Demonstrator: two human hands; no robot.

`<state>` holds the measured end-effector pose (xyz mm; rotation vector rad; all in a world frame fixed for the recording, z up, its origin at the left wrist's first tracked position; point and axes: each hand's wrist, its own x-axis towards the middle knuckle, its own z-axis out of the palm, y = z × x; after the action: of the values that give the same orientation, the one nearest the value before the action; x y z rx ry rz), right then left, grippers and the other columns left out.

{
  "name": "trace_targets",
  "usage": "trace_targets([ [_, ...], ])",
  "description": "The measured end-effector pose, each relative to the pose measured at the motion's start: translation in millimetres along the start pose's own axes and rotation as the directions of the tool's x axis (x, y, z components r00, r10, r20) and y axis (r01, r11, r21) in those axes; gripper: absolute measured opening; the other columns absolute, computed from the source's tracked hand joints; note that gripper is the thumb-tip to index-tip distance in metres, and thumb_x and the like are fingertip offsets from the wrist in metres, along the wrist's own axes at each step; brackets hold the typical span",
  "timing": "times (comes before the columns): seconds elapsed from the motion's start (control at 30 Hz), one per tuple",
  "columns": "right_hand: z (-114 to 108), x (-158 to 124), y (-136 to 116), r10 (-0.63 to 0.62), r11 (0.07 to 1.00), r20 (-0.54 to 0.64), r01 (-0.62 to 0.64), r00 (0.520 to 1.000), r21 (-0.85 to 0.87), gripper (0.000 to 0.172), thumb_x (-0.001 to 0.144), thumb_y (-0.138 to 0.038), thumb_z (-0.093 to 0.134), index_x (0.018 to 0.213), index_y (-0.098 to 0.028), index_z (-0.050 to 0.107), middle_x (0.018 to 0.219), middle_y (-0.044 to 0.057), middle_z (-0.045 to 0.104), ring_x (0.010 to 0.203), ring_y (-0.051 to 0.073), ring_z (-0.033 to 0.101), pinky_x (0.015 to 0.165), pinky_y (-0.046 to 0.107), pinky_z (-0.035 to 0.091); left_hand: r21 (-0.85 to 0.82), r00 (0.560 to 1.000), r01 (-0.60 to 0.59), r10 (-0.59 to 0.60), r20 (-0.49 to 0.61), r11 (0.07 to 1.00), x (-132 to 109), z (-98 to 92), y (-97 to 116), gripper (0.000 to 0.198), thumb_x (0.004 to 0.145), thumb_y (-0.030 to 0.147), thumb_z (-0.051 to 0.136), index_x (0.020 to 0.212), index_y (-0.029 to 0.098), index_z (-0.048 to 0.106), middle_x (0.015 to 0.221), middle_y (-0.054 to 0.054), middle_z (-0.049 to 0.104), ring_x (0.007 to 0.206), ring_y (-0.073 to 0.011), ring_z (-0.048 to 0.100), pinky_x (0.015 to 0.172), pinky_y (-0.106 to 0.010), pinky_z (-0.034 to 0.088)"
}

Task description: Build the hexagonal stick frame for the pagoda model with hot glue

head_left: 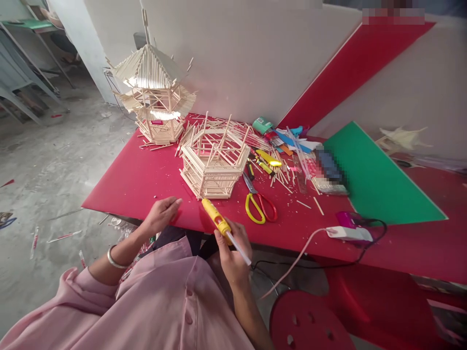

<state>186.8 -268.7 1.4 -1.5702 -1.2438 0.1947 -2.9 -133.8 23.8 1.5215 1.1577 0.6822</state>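
Observation:
My right hand (233,253) is closed round a yellow glue gun (216,217) with a white glue stick out of its back; its nozzle points at the base of a hexagonal stick structure (213,160) on the red table (138,180). My left hand (162,214) rests at the table's near edge, fingers curled together, nothing visible in it. A finished stick tower (155,92) with tiered roofs stands at the table's far left corner.
Yellow-and-red scissors (259,206) lie right of the structure among loose sticks, cutters and tape. A white power strip (350,233) with cables sits near the front edge. A green board (375,180) lies right; a red stool (306,321) below.

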Motion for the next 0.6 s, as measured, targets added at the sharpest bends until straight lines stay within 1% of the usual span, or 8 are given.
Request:
trace_targets([
  [0.03, 0.6, 0.6, -3.2, -0.038, 0.999, 0.005, 0.038, 0.999, -0.020, 0.027, 0.091, -0.029, 0.063, 0.115, -0.020, 0.067, 0.097, 0.008, 0.066, 0.086, 0.019, 0.066, 0.074, 0.031, 0.056, 0.134, 0.994, -0.056, 0.067, -0.083, 0.989, 1.8, -9.9, -3.7, 0.052, 0.086, 0.052, 0.058, 0.051, 0.019, 0.038, 0.047, 0.004, 0.038, 0.045, -0.0079, 0.032, 0.044, -0.022, 0.024],
  [0.1, 2.0, 1.9, -8.4, -0.106, 0.992, -0.011, 0.105, 0.994, -0.064, 0.030, 0.091, -0.026, 0.062, 0.120, -0.021, 0.066, 0.099, 0.008, 0.065, 0.087, 0.019, 0.066, 0.074, 0.031, 0.057, 0.333, 0.944, -0.167, 0.248, -0.218, 0.928, 7.2, -28.1, -12.0, 0.050, 0.084, 0.046, 0.063, 0.049, 0.018, 0.042, 0.055, 0.000, 0.049, 0.049, -0.0092, 0.038, 0.047, -0.023, 0.027],
  [0.17, 5.0, 4.5, -12.3, -0.150, 0.983, -0.029, 0.146, 0.988, -0.107, 0.031, 0.091, -0.023, 0.063, 0.121, -0.022, 0.065, 0.099, 0.008, 0.064, 0.088, 0.019, 0.066, 0.075, 0.032, 0.057, 0.408, 0.889, -0.231, 0.362, -0.281, 0.883, 14.3, -41.5, -19.9, 0.033, 0.079, 0.038, 0.069, 0.057, 0.018, 0.055, 0.074, -0.004, 0.062, 0.055, -0.0107, 0.045, 0.053, -0.025, 0.035],
  [0.23, 10.1, 8.8, -15.4, -0.157, 0.979, -0.023, 0.153, 0.987, -0.132, 0.031, 0.091, -0.022, 0.063, 0.122, -0.022, 0.065, 0.098, 0.008, 0.064, 0.089, 0.019, 0.066, 0.075, 0.032, 0.057, 0.407, 0.872, -0.248, 0.386, -0.302, 0.879, 21.6, -48.0, -25.4, 0.012, 0.077, 0.031, 0.070, 0.074, 0.020, 0.066, 0.082, -0.004, 0.067, 0.057, -0.0117, 0.048, 0.059, -0.026, 0.040],
  [0.3, 16.4, 14.3, -18.0, -0.140, 0.980, -0.003, 0.138, 0.990, -0.140, 0.031, 0.091, -0.022, 0.063, 0.122, -0.021, 0.065, 0.096, 0.008, 0.064, 0.088, 0.019, 0.066, 0.074, 0.031, 0.057, 0.399, 0.883, -0.240, 0.370, -0.288, 0.885, 28.0, -47.8, -27.4, 0.008, 0.080, 0.029, 0.066, 0.082, 0.021, 0.069, 0.074, -0.002, 0.066, 0.056, -0.0123, 0.048, 0.059, -0.025, 0.041],
  [0.4, 23.6, 22.5, -22.2, -0.114, 0.982, 0.017, 0.115, 0.993, -0.152, 0.029, 0.091, -0.021, 0.063, 0.120, -0.020, 0.066, 0.097, 0.008, 0.064, 0.089, 0.019, 0.065, 0.076, 0.031, 0.057, 0.411, 0.903, -0.260, 0.371, -0.216, 0.874, 35.5, -41.0, -25.4, 0.024, 0.085, 0.035, 0.063, 0.067, 0.020, 0.067, 0.061, -0.001, 0.062, 0.056, -0.0129, 0.050, 0.056, -0.023, 0.038],
  [0.47, 24.2, 26.2, -25.8, -0.098, 0.979, 0.040, 0.104, 0.994, -0.178, 0.029, 0.091, -0.021, 0.063, 0.121, -0.021, 0.066, 0.098, 0.008, 0.064, 0.090, 0.019, 0.066, 0.077, 0.031, 0.057, 0.421, 0.899, -0.301, 0.402, -0.174, 0.856, 40.3, -37.3, -22.6, 0.028, 0.087, 0.035, 0.062, 0.064, 0.020, 0.067, 0.064, -0.003, 0.063, 0.060, -0.0141, 0.053, 0.059, -0.023, 0.039],
  [0.6, 15.4, 27.4, -32.6, -0.085, 0.956, 0.119, 0.115, 0.989, -0.271, 0.034, 0.091, -0.023, 0.063, 0.125, -0.023, 0.064, 0.100, 0.008, 0.065, 0.090, 0.019, 0.067, 0.076, 0.029, 0.057, 0.398, 0.895, -0.367, 0.436, -0.096, 0.841, 53.8, -41.8, -16.6, 0.020, 0.089, 0.030, 0.059, 0.079, 0.022, 0.074, 0.085, -0.008, 0.072, 0.077, -0.0180, 0.063, 0.070, -0.024, 0.045],
])
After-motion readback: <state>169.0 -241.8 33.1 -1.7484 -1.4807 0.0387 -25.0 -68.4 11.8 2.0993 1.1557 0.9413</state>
